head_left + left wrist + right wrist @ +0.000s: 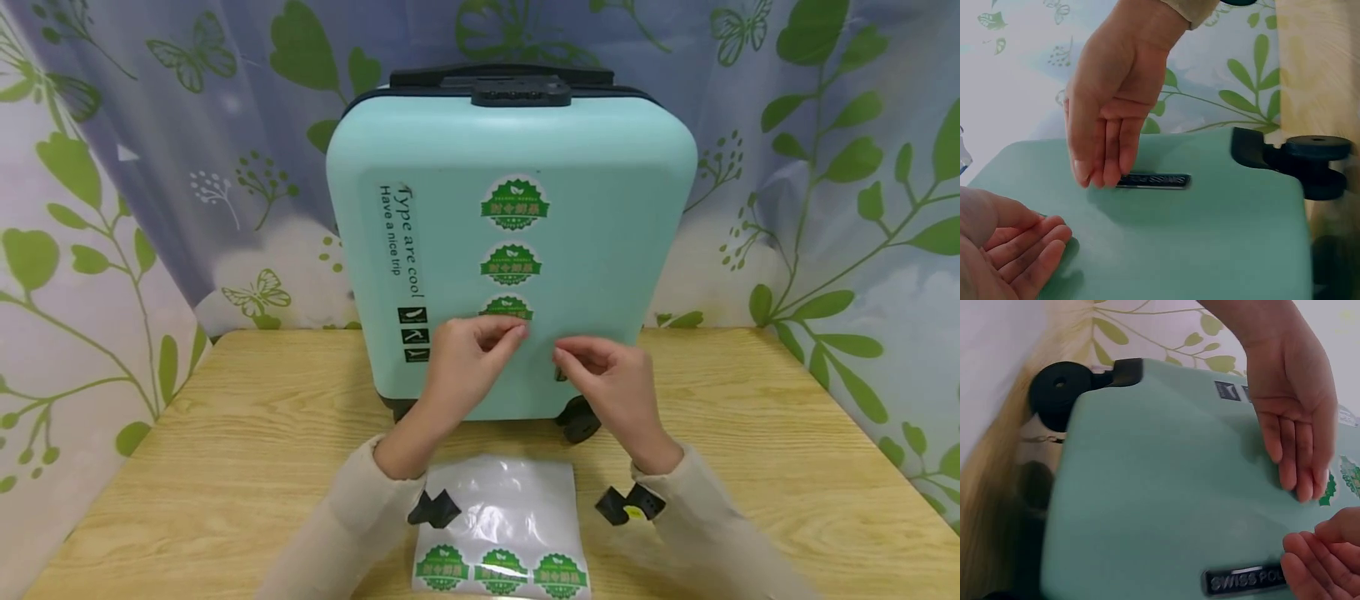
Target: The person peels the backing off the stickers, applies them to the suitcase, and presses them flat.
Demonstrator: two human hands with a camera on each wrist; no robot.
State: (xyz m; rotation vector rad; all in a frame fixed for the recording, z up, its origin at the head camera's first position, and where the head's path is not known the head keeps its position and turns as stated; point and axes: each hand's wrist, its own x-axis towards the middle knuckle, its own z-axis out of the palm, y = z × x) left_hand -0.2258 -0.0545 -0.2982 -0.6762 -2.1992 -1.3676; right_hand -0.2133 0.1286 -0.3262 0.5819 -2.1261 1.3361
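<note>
A mint-green suitcase stands upright on the table, a column of green-and-white round stickers on its front. My left hand is at the lowest sticker, its fingertips covering the lower part. Its thumb lies near the index finger; whether it touches the sticker is unclear. My right hand hovers by the dark "SWISS POL" badge, thumb and fingers close together, nothing seen between them. A backing sheet lies in front of the suitcase, with a row of the same stickers along its near edge.
The wooden table extends to both sides of the suitcase. A black caster wheel shows under its right corner, and a black handle tops it. Printed lettering runs down its left side. A leaf-patterned curtain hangs behind.
</note>
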